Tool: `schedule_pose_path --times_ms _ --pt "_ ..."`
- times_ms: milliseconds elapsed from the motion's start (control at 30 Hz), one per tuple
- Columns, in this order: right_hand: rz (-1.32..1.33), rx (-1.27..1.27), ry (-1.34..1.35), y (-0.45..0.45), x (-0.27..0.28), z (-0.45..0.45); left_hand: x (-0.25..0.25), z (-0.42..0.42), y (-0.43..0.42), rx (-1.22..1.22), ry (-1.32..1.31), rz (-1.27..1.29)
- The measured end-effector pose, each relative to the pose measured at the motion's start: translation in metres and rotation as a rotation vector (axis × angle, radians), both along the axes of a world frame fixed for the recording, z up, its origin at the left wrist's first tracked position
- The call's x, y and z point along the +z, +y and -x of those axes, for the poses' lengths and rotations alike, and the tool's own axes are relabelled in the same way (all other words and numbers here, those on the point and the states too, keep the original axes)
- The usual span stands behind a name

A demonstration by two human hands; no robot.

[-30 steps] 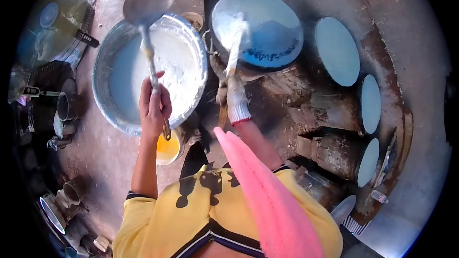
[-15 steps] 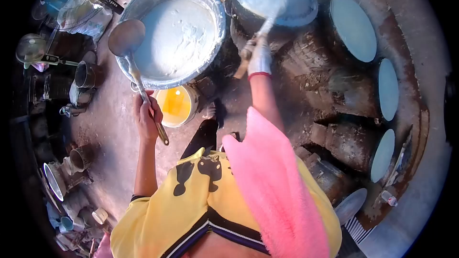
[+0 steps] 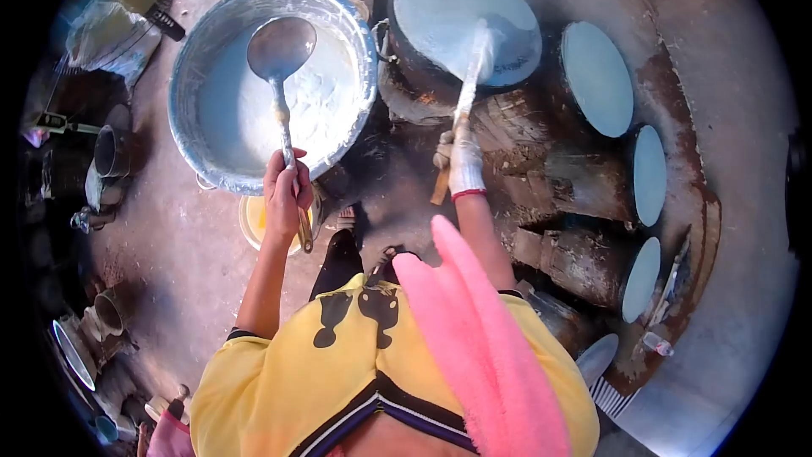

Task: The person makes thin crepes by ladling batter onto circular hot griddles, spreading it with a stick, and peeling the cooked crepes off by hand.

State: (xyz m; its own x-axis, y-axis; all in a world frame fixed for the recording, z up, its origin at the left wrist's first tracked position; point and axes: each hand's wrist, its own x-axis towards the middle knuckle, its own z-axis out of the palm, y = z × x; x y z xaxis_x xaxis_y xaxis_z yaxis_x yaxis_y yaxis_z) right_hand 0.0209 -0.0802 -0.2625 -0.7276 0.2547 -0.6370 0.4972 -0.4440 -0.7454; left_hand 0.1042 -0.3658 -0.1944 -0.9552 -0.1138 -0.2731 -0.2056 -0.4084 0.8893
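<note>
A metal ladle [image 3: 282,46] is gripped by my left hand [image 3: 285,190], its fingers closed round the handle. The ladle's bowl is over a large basin [image 3: 179,110] of thick white batter [image 3: 326,110]. My right hand [image 3: 462,161], in a white glove with a red cuff, is closed on a spatula [image 3: 466,93] with a wooden handle. Its white-coated end lies over a round griddle [image 3: 427,4], whose pale surface has a darker wet-looking patch beside the spatula. Partly hidden behind my left forearm is a bucket [image 3: 251,233] with yellow liquid.
More round griddles [image 3: 597,76] on dark, sooty stoves [image 3: 584,267] curve down my right side. Pots and a tan cup [image 3: 110,311] stand along the left. A pink towel [image 3: 474,330] hangs over my right shoulder. Another person's pink sleeve [image 3: 172,436] shows at lower left.
The ladle has swung right, from the basin's left rim to over the batter. My right hand and spatula have shifted along the griddle. The whole view has shifted, covering more of the bucket.
</note>
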Motion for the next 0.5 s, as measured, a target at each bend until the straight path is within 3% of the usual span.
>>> schedule_pose_path --times_ms 133,200,233,267,367,500 --pt "0.133 -0.064 0.157 -0.006 0.033 0.019 -0.002 0.015 0.015 -0.012 -0.005 -0.005" --pt "-0.185 0.325 0.115 -0.019 0.020 0.011 0.004 0.025 0.035 -0.005 -0.033 0.003" --pt "-0.143 0.389 0.139 -0.017 0.009 0.000 0.008 0.030 0.046 -0.016 -0.027 0.010" --pt "-0.248 0.377 -0.037 -0.009 0.006 -0.004 0.010 0.034 0.054 -0.024 -0.027 0.030" --pt "-0.293 0.338 0.052 0.069 -0.024 -0.016 0.008 0.038 0.082 0.012 0.012 0.156" --pt "-0.242 0.440 -0.030 0.170 0.006 0.003 0.021 0.035 0.130 0.073 -0.006 0.077"
